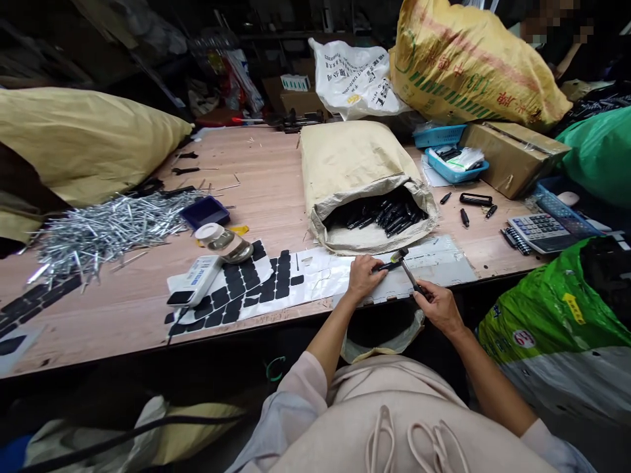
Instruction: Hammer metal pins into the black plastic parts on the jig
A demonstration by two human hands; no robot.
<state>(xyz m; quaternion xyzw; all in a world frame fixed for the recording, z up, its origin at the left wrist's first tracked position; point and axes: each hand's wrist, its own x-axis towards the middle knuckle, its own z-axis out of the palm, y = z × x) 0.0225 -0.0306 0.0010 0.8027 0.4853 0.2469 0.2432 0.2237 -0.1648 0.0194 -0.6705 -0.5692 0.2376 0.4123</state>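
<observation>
Near the table's front edge, my right hand (440, 307) is closed around the dark handle of a small hammer (409, 273). Its slim metal shaft slants up and left to a dark head. My left hand (363, 277) pinches a small black part (389, 266) against the pale work board (438, 259). The hammer head is over or right beside that part; whether they touch I cannot tell. Just beyond my hands lies a cream woven sack (357, 154), its mouth facing me, with many black pieces (387, 213) inside.
Metal rods (123, 226) are heaped at left, beside a dark blue tray (204, 211). A glass jar (224, 242) and a white box (194, 282) stand by black adhesive pads (280, 272). At right are a calculator (539, 233), a cardboard box (515, 154) and a green sack (547, 315).
</observation>
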